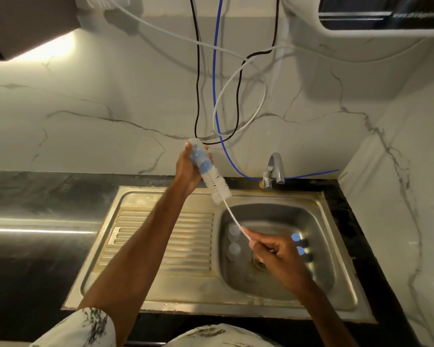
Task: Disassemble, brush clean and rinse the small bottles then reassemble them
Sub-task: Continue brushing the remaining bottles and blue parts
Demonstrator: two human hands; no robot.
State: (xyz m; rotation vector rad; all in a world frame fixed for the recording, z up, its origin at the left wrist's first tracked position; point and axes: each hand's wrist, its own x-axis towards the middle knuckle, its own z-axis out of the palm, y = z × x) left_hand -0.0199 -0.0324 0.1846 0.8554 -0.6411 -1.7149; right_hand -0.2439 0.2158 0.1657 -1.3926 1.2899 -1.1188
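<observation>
The left hand (188, 169) holds a small bottle (195, 152) in the air above the back edge of the sink (161, 194), its grip wrapped round the clear body and the mouth tilted down toward the basin. Something blue shows through the clear wall. A white bottle brush (217, 187) pokes into that mouth, with most of its bristles outside. The right hand (276, 251) hovers over the basin, its grip pinched narrow on the brush's thin wire handle. In the basin, two blurred clear bottle parts (233, 249) lie near the left wall and two blue pieces (296, 237) near the right wall. A tap (276, 169) stands at the sink's back right corner on the dark desk (35, 196).
</observation>
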